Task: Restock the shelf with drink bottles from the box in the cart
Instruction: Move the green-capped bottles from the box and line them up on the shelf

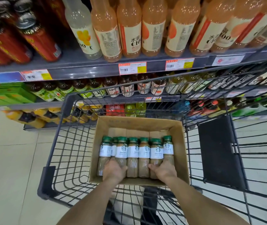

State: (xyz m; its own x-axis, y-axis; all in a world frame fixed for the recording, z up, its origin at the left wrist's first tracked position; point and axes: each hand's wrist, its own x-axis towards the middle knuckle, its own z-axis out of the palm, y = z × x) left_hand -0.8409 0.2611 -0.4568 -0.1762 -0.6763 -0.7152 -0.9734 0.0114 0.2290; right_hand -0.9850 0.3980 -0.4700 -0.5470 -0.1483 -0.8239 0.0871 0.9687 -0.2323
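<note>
The left hand [114, 170] curls fingers and thumb round the bases of the coffee bottles [143, 153] at the left end of the row. The right hand [164, 171] wraps round those at the right end, low in the middle of the frame. The green-capped bottles fill the near half of the cardboard box [178, 135] in the wire cart [47, 179], and across the top runs the shelf [84, 73] of peach-coloured bottles [129, 30].
</note>
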